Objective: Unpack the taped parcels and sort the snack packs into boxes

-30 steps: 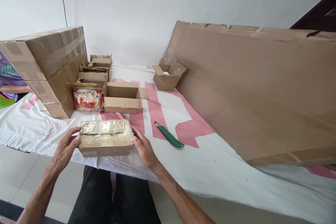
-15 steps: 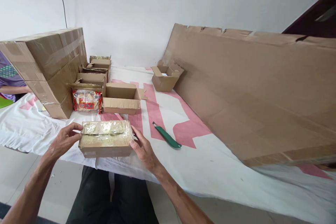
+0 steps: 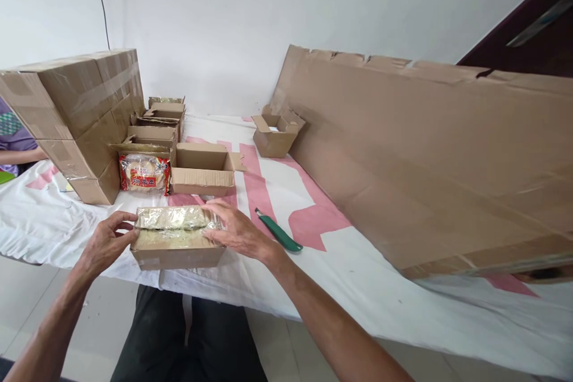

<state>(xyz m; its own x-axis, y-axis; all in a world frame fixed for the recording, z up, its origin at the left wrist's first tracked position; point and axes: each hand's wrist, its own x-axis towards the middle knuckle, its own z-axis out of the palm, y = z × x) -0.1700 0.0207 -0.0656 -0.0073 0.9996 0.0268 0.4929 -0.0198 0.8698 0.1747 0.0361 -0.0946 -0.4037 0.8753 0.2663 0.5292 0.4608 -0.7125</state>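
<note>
A small cardboard box with shiny tape across its top flaps lies at the table's near edge in front of me. A dark slit runs between the flaps. My left hand holds the box's left end, thumb and fingers bent against its corner. Over the right end of the top, my right hand grips the taped flap with its fingers at the far edge and thumb nearer me. Right of the box, apart from both hands, lies a green utility knife with its tip pointing away.
Stacked taped cartons stand at the left. Beside them are a red-and-clear food packet, an open box and several more opened boxes. Another open box leans by a large cardboard sheet. A person's arm shows far left.
My right hand has moved from the box's right side up and inward onto its taped top. My left hand stays at the left end. The view has shifted slightly.
</note>
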